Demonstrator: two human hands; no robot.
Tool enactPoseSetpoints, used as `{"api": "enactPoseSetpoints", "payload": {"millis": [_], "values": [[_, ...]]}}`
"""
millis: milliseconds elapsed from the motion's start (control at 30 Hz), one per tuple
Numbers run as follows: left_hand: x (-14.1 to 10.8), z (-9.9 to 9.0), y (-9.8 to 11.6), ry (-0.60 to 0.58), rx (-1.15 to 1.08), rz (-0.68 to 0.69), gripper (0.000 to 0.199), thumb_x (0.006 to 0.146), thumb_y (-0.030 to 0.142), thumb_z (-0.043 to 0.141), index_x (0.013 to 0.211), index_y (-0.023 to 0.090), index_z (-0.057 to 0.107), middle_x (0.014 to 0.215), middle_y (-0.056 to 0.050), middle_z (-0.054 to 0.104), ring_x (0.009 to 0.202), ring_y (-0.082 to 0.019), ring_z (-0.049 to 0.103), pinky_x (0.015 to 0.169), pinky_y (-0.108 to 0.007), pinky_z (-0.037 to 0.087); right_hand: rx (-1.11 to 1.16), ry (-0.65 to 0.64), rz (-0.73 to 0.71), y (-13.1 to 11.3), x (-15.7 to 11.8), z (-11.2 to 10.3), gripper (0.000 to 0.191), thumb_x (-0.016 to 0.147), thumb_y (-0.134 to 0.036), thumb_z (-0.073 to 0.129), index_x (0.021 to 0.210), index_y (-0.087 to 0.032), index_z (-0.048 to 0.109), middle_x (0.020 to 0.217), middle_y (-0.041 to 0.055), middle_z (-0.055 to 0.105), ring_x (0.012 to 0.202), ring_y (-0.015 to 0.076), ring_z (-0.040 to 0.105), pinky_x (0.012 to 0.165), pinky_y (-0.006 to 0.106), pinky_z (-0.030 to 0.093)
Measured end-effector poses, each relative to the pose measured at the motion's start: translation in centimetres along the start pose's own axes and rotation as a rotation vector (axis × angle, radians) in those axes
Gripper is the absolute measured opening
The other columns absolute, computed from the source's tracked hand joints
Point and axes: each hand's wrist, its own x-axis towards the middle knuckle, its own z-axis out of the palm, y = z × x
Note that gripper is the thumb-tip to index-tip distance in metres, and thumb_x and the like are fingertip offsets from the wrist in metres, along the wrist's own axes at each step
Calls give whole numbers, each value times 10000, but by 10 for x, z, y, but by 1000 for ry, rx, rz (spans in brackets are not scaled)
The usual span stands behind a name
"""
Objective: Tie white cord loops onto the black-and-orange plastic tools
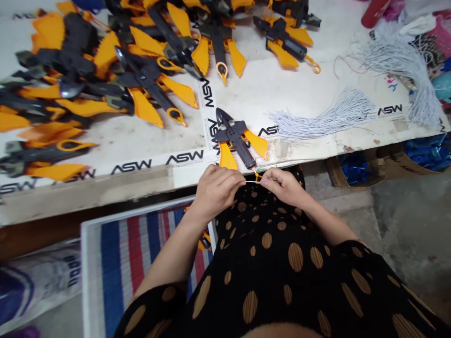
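Note:
A black toy with orange wings lies at the table's front edge, its tail end pointing toward me. A small orange piece hangs from that end, between my hands. My left hand pinches one end of a short white string, and my right hand pinches the other side of it close to the orange piece. The string is stretched between the fingertips. A bundle of white strings lies on the table to the right of the toy.
Many more black and orange toys are heaped at the left and back of the white table. Another string bundle and a red object are at the right. Below stand a striped-lined container and cardboard boxes.

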Motion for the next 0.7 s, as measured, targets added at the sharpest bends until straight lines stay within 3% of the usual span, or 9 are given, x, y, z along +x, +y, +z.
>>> {"api": "enactPoseSetpoints", "payload": {"millis": [67, 133, 233, 333, 467, 600, 700], "values": [[4, -2, -4, -49, -84, -76, 165, 1010, 308, 555, 905, 235, 659, 843, -33, 745, 762, -197, 663, 740, -358, 403, -10, -9, -49, 5, -1, -6, 230, 957, -429, 577, 942, -201, 605, 776, -18, 610, 625, 104, 526, 586, 231, 430], [13, 1, -7, -80, -149, -164, 216, 1022, 373, 526, 979, 229, 681, 897, -49, 738, 821, -209, 669, 774, -348, 431, -75, 61, -161, 10, 2, -18, 212, 967, -403, 571, 1023, -207, 626, 999, 44, 666, 751, 128, 611, 645, 251, 493], [32, 15, -11, -30, -86, -369, 364, 1029, 471, 470, 1180, 207, 669, 1044, -96, 715, 896, -248, 670, 792, -345, 459, -361, 369, -275, 19, 14, -49, 185, 986, -338, 546, 1074, -216, 651, 1169, 101, 652, 1021, 203, 635, 813, 322, 534], [50, 39, -16, 75, 45, -542, 517, 975, 547, 533, 1314, 167, 619, 1060, -147, 704, 897, -306, 681, 753, -355, 463, -660, 601, -198, 26, 34, -82, 224, 1000, -329, 526, 1150, -220, 654, 1208, 108, 637, 964, 215, 640, 822, 349, 526], [58, 60, -27, 145, 56, -626, 639, 876, 463, 656, 1423, 150, 547, 890, -129, 722, 828, -328, 695, 740, -371, 474, -893, 605, -128, 37, 57, -101, 209, 998, -364, 539, 1077, -236, 684, 1150, 78, 645, 858, 194, 635, 722, 304, 509], [40, 48, -28, 185, 41, -663, 683, 783, 349, 708, 1434, 223, 542, 818, -65, 735, 744, -297, 692, 728, -365, 488, -900, 613, -198, 46, 60, -98, 213, 1018, -330, 483, 1024, -230, 671, 1090, 73, 639, 878, 189, 626, 718, 293, 509], [-2, 26, -22, 181, 58, -744, 635, 789, 360, 693, 1402, 262, 562, 808, -14, 725, 705, -251, 683, 680, -328, 485, -774, 670, -256, 50, 56, -98, 215, 1010, -351, 491, 1013, -220, 660, 1114, 90, 619, 843, 183, 610, 749, 328, 533]]}}
